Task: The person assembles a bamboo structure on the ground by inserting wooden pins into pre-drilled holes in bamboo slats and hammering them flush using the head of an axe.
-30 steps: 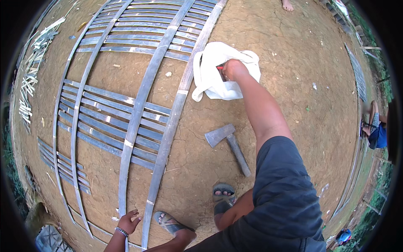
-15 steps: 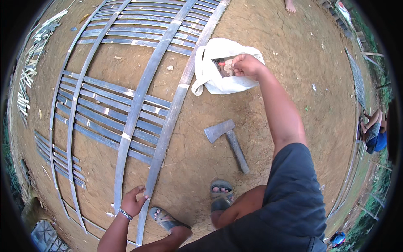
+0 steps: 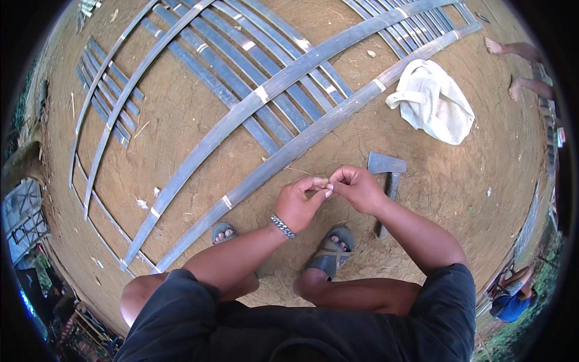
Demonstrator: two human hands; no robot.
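My left hand (image 3: 300, 202), a chain bracelet at its wrist, meets my right hand (image 3: 360, 190) above the ground in front of me. Thumbs and fingers of both are pinched together, fingertip to fingertip. Whatever lies between them is too small to name. Just beyond them runs the near rail (image 3: 301, 140) of a lattice of dark, split bamboo-like strips. Partly behind my right hand and forearm lies an axe (image 3: 386, 163) with a dark handle.
A white cloth sack (image 3: 435, 104) lies crumpled at the right, beside the lattice rail. Thinner cross slats (image 3: 256, 66) spread to the far left. Another person's bare feet (image 3: 514, 88) are at the far right, and a seated person in blue (image 3: 511, 306) is lower right.
My right hand has come out of the white sack and back toward me. My left hand has left the rail and risen to meet it. The view has turned.
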